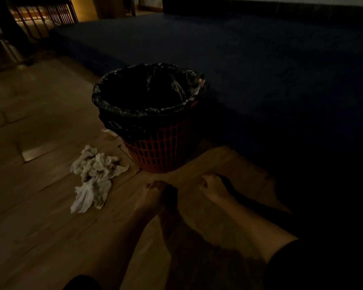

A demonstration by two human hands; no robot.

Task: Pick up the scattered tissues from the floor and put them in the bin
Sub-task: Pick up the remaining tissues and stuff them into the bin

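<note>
Several crumpled white tissues (94,176) lie in a loose heap on the wooden floor, left of the bin. The bin (153,147) is a red plastic mesh basket lined with a black bag, standing upright; its inside is too dark to see. My left hand (155,195) hovers low over the floor just right of the tissues, fingers curled in with nothing visible in them. My right hand (213,188) is in front of the bin's base, also curled into a loose fist, holding nothing that I can see. The scene is very dim.
A dark blue mattress or low platform (239,70) runs behind and to the right of the bin. A metal rack or railing (40,19) stands at the far left. A small scrap of paper (109,131) lies by the bin's left side.
</note>
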